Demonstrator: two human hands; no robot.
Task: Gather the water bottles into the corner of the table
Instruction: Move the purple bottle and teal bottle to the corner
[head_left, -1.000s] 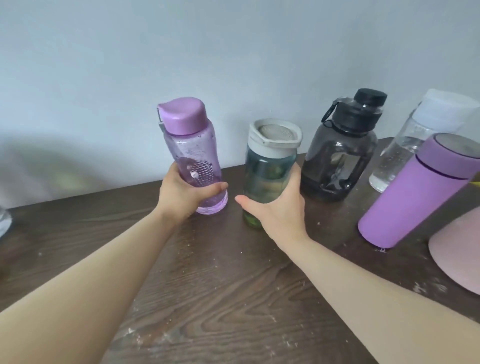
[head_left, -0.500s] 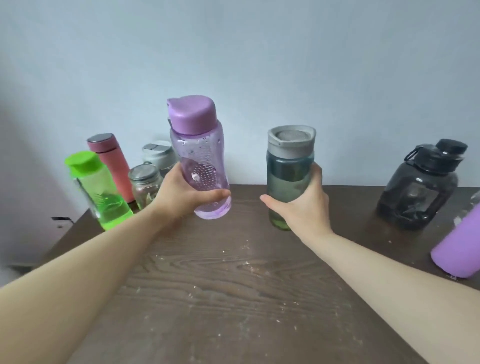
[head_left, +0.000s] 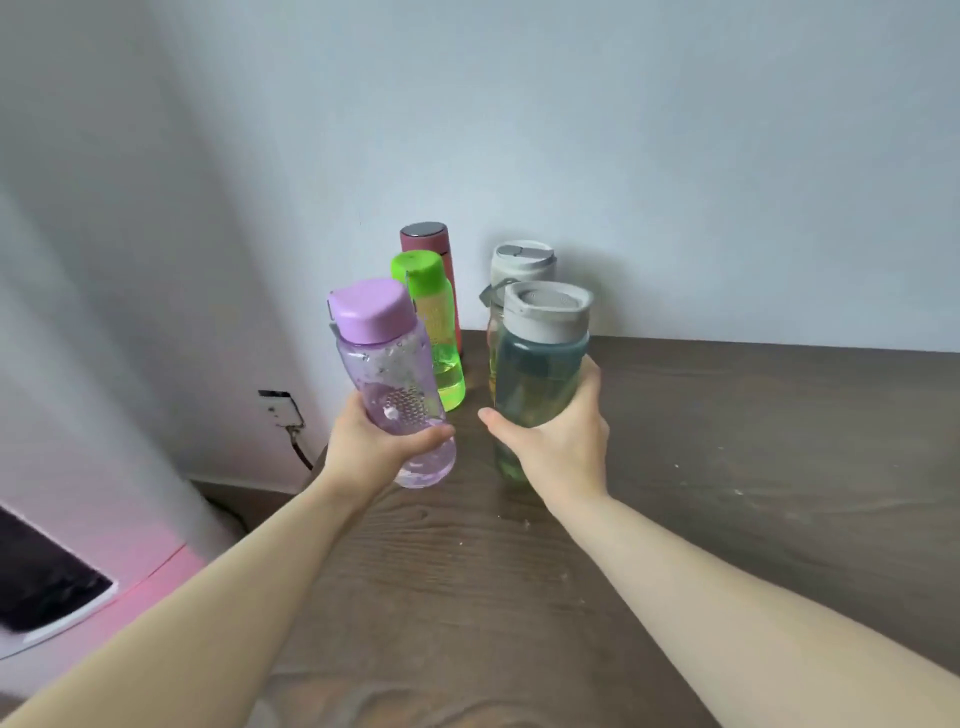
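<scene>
My left hand (head_left: 374, 447) grips a clear purple bottle (head_left: 387, 374) with a purple cap, held tilted above the table's left end. My right hand (head_left: 558, 444) grips a grey-green bottle (head_left: 537, 364) with a grey lid, held upright just above the dark wooden table (head_left: 727, 467). Behind them, in the table's far left corner by the wall, stand a bright green bottle (head_left: 434, 317), a red flask (head_left: 426, 239) and a white-lidded bottle (head_left: 522, 262). A small jar behind the grey-green bottle is mostly hidden.
The wall runs along the table's far edge. Left of the table, lower down, are a wall socket with a cable (head_left: 280, 410) and a pink surface (head_left: 130, 587) bearing a dark flat device (head_left: 41, 582).
Both hands have carried their bottles to the left, up to the corner group. The view has swung left too; the black jug and the purple tumbler on the right have left the frame.
</scene>
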